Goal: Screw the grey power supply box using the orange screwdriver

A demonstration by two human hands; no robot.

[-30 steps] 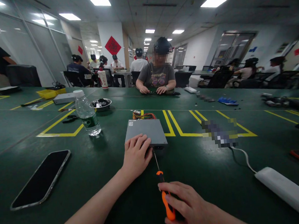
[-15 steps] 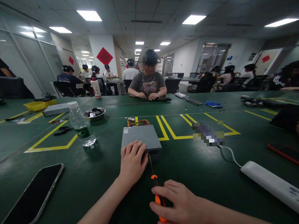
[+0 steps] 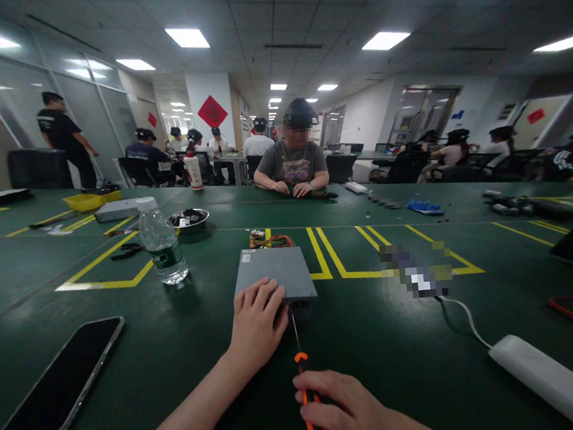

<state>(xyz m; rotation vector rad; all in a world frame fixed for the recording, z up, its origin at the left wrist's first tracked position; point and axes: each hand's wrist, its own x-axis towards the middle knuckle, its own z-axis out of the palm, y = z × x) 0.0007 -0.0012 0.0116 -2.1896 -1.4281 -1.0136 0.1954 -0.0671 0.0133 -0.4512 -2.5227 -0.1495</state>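
A grey metal box (image 3: 276,269) lies on the green table, with a bundle of coloured wires (image 3: 271,240) at its far side. My left hand (image 3: 259,318) rests on the box's near left corner, its fingers over the top and the thumb down by the front face. An orange and black screwdriver (image 3: 305,387) is held in my right hand (image 3: 340,404). Its thin shaft points away from me, and the tip reaches the front face of the box near my left thumb. Where exactly the tip touches is too small to tell.
A water bottle (image 3: 161,246) and a metal bowl (image 3: 189,221) stand left of the box. A phone (image 3: 55,389) lies at the near left, a white power strip (image 3: 556,379) at the right. A person (image 3: 292,164) sits across the table.
The view has shifted slightly, so most things sit a little differently in the frame. My right hand holds the screwdriver with looser-looking fingers, lower in the picture. A standing person at the left has moved right.
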